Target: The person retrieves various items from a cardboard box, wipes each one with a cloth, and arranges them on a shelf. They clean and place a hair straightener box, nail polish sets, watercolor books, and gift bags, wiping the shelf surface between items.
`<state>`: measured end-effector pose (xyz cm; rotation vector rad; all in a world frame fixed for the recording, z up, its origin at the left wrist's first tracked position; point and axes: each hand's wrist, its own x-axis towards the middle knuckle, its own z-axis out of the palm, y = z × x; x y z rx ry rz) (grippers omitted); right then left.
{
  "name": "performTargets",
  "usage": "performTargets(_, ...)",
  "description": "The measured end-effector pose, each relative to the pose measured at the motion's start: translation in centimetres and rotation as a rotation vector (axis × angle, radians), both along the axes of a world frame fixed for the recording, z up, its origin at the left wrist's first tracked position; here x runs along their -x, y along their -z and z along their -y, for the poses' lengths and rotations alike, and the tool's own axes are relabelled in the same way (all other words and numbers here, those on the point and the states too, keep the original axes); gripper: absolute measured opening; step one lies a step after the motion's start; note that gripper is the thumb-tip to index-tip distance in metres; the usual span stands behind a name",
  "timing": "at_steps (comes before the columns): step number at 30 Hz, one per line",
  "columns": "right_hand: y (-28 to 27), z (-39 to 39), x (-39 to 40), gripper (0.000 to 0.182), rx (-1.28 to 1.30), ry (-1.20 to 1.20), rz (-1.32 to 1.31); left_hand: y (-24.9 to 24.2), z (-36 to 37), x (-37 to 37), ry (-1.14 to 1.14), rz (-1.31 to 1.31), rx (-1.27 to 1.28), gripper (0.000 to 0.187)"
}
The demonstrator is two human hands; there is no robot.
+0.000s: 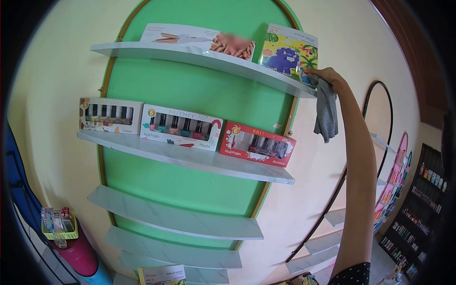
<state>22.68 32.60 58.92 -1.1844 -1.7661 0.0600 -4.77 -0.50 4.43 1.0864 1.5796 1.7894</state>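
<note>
My right hand (327,77) is raised to the right end of the top shelf (199,56), its fingers closed. A grey cloth (326,111) hangs down from it past the shelf's edge. The fingertips are right at the lower right corner of a yellow box (289,53) with a purple dinosaur picture, which stands upright on that shelf. To its left lies a long white hair curler box (197,40). My left hand is out of view.
Nail polish sets, one white (110,115), one white and green (182,127) and one red (257,143), stand on the second shelf (185,156). Lower shelves (175,213) stick out below. A yellow-green basket (60,229) is at lower left; a dark product rack (418,209) stands far right.
</note>
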Motion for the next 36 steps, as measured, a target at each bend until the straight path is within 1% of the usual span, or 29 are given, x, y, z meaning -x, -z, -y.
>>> performTargets(2,0.0,-0.1,0.2,0.061,-0.024,0.014,0.029,-0.8,-0.1,-0.6,0.009,-0.006,-0.003,0.048)
performTargets(4,-0.2,0.0,0.4,0.064,-0.05,0.045,0.056,-1.3,-0.2,-1.2,0.051,0.045,0.033,0.046)
performTargets(5,-0.2,0.2,0.4,0.064,-0.053,0.043,0.057,-0.2,-0.5,-1.2,0.049,0.046,0.03,0.046)
performTargets(7,-0.1,0.5,0.5,0.064,-0.018,0.028,0.059,2.8,-1.0,-0.7,0.008,-0.055,0.025,0.045)
performTargets(10,0.0,0.0,0.1,0.064,0.014,-0.003,0.034,1.3,-0.5,-1.2,0.04,-0.027,0.016,0.044)
performTargets(14,0.6,0.2,-0.4,0.063,0.019,-0.068,-0.015,2.0,0.1,-1.4,-0.031,0.062,0.022,0.044)
performTargets(16,1.0,0.9,-0.7,0.061,-0.031,-0.147,-0.101,0.6,0.6,-1.4,-0.012,0.016,0.067,0.043)
performTargets(17,0.7,0.4,-1.3,0.061,-0.03,-0.151,-0.1,0.6,0.6,-1.4,-0.015,0.018,0.068,0.043)
performTargets(19,0.0,-0.4,-3.0,0.059,-0.067,-0.174,-0.323,1.0,0.6,-1.3,-0.06,-0.052,0.023,0.041)
performTargets(21,0.5,-0.5,-4.7,0.047,-0.34,-0.12,-0.545,1.4,0.6,-1.0,-0.103,-0.123,-0.019,0.04)
performTargets(23,2.7,1.0,-6.0,0.035,-0.837,-0.134,-0.862,1.9,0.5,-0.4,-0.124,-0.151,-0.036,0.039)
performTargets(24,2.8,-1.4,-9.6,0.031,-1.033,-0.177,-0.865,2.2,0.6,0.2,-0.07,-0.088,-0.009,0.04)
performTargets(26,7.1,2.2,-8.6,0.029,-0.886,-0.711,-1.237,-0.8,0.5,-1.8,-0.134,0.184,-0.096,0.042)
performTargets(27,8.7,-0.5,-12.6,0.03,-0.613,-1.017,-1.145,-1.3,0.5,-1.8,-0.153,0.19,-0.109,0.045)
performTargets(28,12.4,1.7,-9.8,0.031,-0.917,-0.702,-1.084,-1.8,0.6,-1.8,-0.173,0.195,-0.122,0.05)
performTargets(29,15.9,3.4,-8.9,0.033,-0.697,-0.905,-1.041,0.7,0.5,0.6,-0.081,0.01,-0.021,0.054)
performTargets(30,19.7,5.4,-7.6,0.036,-0.474,-0.972,-1.0,1.1,0.4,1.2,-0.095,-0.072,-0.055,0.053)
performTargets(31,22.9,7.5,-5.6,0.038,-0.256,-1.038,-0.945,0.3,0.2,1.6,-0.105,-0.157,-0.086,0.055)
performTargets(33,28.2,14.0,2.4,0.042,-0.008,-0.742,-1.088,-2.6,-0.4,0.4,-0.133,0.036,-0.287,0.06)
performTargets(34,30.8,15.6,4.3,0.047,0.176,-0.828,-1.047,-3.8,-0.2,0.2,-0.095,0.123,-0.297,0.061)
performTargets(35,33.2,16.1,5.3,0.04,0.381,-0.959,-0.956,-4.7,-0.1,0.0,-0.053,0.209,-0.313,0.062)
performTargets(36,34.8,16.8,6.5,0.03,0.584,-1.098,-0.883,-5.5,-0.2,0.0,-0.081,0.212,-0.284,0.062)
